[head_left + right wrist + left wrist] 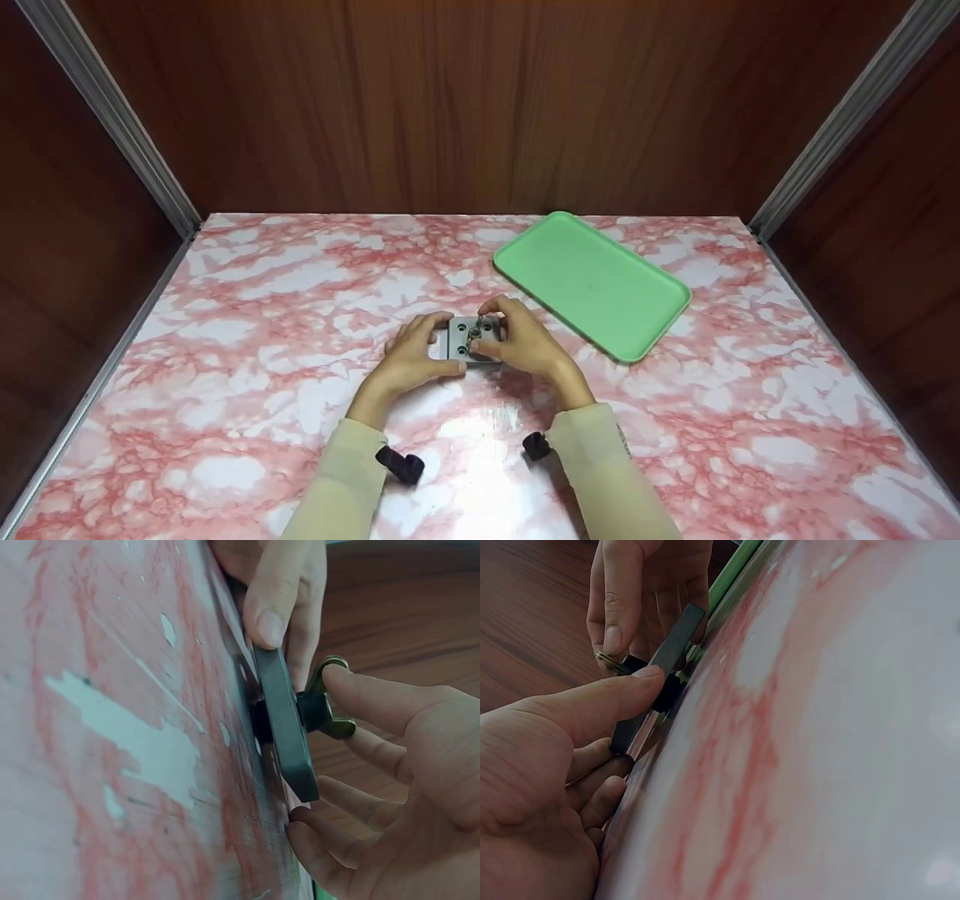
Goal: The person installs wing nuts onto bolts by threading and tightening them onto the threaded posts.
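Observation:
A grey rectangular plate (455, 340) with dark round holes lies flat before me, raised slightly above the table in the right wrist view. My left hand (410, 354) grips its left side, thumb on the near edge and fingers on the far edge. Standing up from the plate's middle is a brass-coloured wing nut (338, 726) on a dark collar. With thumb and forefinger, my right hand (527, 341) pinches the nut's wings; its other fingers are bent beside the plate's right end. Part of the plate (676, 641) is hidden behind the left thumb in the left wrist view.
Behind and to the right, a green tray (592, 285) lies at an angle on the red-and-white marbled table (262, 390). Dark wood-grain panels (450, 105) enclose the back and sides. Both forearms wear pale sleeves with black straps (401, 463).

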Available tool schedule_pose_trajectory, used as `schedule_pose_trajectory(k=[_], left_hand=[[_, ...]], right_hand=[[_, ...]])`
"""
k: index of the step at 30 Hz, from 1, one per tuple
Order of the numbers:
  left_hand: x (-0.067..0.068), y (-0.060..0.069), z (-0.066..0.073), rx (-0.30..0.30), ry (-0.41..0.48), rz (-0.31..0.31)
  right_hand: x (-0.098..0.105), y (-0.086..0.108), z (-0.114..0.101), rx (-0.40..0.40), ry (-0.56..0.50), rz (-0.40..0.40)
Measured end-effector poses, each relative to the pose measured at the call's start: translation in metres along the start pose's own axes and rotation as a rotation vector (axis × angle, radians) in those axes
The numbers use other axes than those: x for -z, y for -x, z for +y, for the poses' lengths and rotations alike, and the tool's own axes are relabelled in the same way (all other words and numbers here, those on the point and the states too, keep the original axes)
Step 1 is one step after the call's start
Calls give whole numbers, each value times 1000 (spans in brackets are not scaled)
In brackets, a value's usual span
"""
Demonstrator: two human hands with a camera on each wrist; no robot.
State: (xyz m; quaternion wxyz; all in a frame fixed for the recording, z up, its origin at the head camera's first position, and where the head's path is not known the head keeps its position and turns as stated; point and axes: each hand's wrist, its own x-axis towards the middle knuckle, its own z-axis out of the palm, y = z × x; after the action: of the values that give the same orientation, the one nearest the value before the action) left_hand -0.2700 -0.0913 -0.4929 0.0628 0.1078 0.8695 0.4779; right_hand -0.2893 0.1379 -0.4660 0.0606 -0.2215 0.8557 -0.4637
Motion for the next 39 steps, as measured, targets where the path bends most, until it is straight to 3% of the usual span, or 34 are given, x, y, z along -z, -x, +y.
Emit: schedule_pose_trajectory(k=[39], left_hand=[[0, 0, 0, -6, -33, 6]], right_hand=[[-21, -3, -10, -126, 131, 219]])
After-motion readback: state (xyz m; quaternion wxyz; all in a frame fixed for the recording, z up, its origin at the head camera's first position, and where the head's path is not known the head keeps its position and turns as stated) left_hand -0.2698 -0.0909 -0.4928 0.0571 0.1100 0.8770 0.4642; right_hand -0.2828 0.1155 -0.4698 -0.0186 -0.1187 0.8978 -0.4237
